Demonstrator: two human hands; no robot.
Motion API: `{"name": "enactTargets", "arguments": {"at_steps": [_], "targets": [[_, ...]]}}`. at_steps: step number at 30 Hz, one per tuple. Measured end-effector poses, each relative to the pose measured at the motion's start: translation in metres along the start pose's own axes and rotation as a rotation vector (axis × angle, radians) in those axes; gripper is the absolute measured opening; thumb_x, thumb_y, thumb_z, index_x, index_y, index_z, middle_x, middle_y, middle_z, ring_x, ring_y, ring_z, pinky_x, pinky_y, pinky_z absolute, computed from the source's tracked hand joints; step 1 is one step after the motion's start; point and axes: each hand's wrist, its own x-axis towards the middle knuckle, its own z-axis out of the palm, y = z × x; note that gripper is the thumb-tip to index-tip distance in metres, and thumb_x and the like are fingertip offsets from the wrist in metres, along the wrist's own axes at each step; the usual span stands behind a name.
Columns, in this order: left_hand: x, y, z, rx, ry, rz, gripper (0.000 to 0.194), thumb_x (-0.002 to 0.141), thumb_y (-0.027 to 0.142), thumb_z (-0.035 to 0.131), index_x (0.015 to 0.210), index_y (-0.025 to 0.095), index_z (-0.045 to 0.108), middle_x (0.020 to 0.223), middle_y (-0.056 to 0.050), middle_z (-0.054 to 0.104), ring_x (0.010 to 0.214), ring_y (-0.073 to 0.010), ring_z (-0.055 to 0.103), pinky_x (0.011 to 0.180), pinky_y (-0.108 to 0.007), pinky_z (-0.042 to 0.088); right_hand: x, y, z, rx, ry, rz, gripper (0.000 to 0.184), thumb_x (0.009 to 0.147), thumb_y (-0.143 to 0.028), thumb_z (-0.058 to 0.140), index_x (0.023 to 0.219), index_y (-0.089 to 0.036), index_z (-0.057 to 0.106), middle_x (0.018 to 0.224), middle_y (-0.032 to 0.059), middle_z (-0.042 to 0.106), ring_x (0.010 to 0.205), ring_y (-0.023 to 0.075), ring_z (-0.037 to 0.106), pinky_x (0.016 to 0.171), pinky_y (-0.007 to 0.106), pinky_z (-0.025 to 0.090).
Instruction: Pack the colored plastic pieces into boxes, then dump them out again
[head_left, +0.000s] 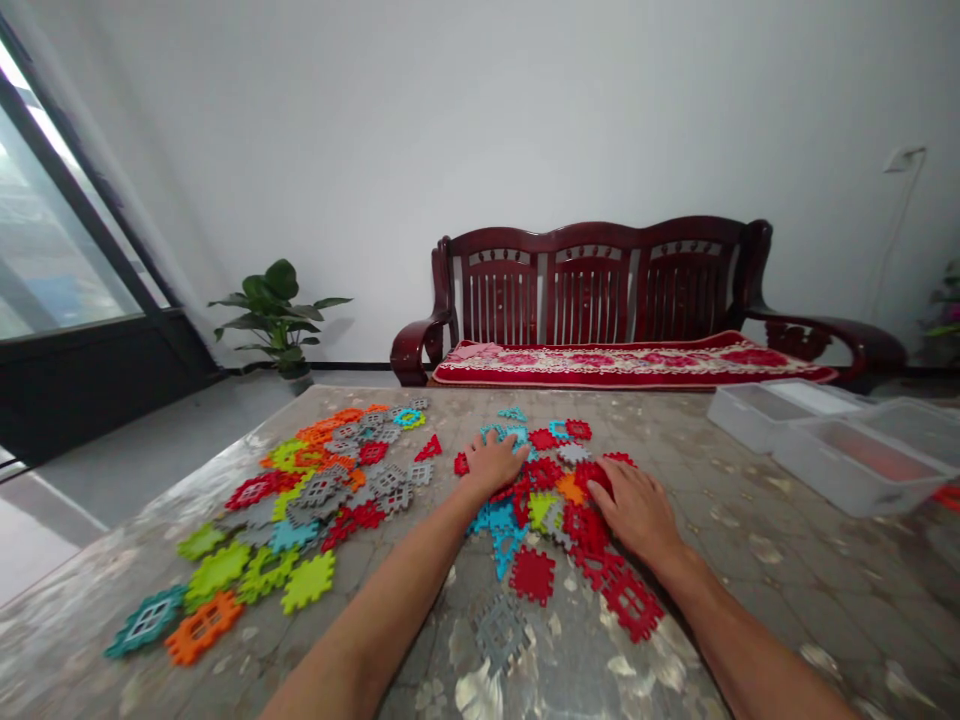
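Note:
My left hand (495, 464) lies palm down with fingers spread over blue and red interlocking plastic tiles in the middle of the table. To its right, my right hand (636, 503) rests on the right side of the same pile, fingers apart, touching a red tile (592, 480). Between the hands are an orange tile (571, 489) and a lime green tile (541, 510). Blue tiles (499, 522) lie just below my left hand. Nearer to me sit a single red tile (532, 575) and a grey tile (500, 630). My palms hide some pieces.
A wide spread of mixed tiles (322, 490) covers the table's left part. Clear plastic boxes (862, 475) stand at the right, with something red inside one. Behind the table (720, 620) are a wooden bench (592, 290) and a potted plant (277, 310).

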Motion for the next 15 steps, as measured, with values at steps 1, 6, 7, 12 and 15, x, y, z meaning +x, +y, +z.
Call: {"name": "enactTargets", "arguments": {"at_steps": [1,6,7,12,15], "targets": [[-0.007,0.001,-0.001,-0.016,-0.012,0.025,0.058,0.101,0.061,0.039,0.149,0.034,0.054,0.162,-0.013,0.044,0.15,-0.0422,0.038,0.118,-0.061,0.032,0.001,0.003,-0.002,-0.001,0.003,0.019,0.049,0.103,-0.038,0.042,0.145,-0.017,0.057,0.15,0.0139,0.059,0.139,0.0294,0.052,0.118,0.048,0.036],[-0.049,-0.015,-0.009,-0.086,-0.053,0.118,0.078,0.091,0.072,0.054,0.158,0.034,0.041,0.172,-0.012,0.027,0.159,-0.0402,0.019,0.125,-0.059,0.022,0.005,0.016,-0.014,-0.093,0.025,0.199,0.061,0.104,-0.05,0.038,0.154,-0.016,0.047,0.16,0.0178,0.046,0.148,0.037,0.04,0.118,0.054,0.034],[-0.057,-0.022,-0.009,-0.108,-0.056,0.118,0.078,0.092,0.071,0.054,0.159,0.034,0.04,0.172,-0.011,0.027,0.159,-0.0397,0.019,0.125,-0.059,0.022,0.005,0.018,-0.015,-0.114,0.013,0.231,0.064,0.104,-0.052,0.037,0.156,-0.015,0.044,0.16,0.0188,0.045,0.148,0.0386,0.04,0.118,0.055,0.034],[-0.101,-0.04,-0.008,-0.183,-0.12,0.149,0.077,0.096,0.067,0.047,0.163,0.032,0.032,0.173,-0.014,0.023,0.16,-0.0358,0.02,0.124,-0.06,0.025,0.008,0.021,-0.009,-0.116,-0.081,0.256,0.066,0.104,-0.055,0.033,0.157,-0.017,0.042,0.155,0.0178,0.052,0.145,0.0384,0.044,0.117,0.057,0.034],[-0.122,-0.034,-0.005,-0.101,-0.186,0.213,0.114,0.07,0.071,0.077,0.165,0.032,0.026,0.174,-0.016,0.012,0.159,-0.044,0.011,0.123,-0.069,0.014,0.01,0.018,0.0,-0.076,-0.063,0.207,0.062,0.104,-0.051,0.033,0.155,-0.018,0.044,0.157,0.0159,0.05,0.146,0.0354,0.043,0.119,0.055,0.031]]}}
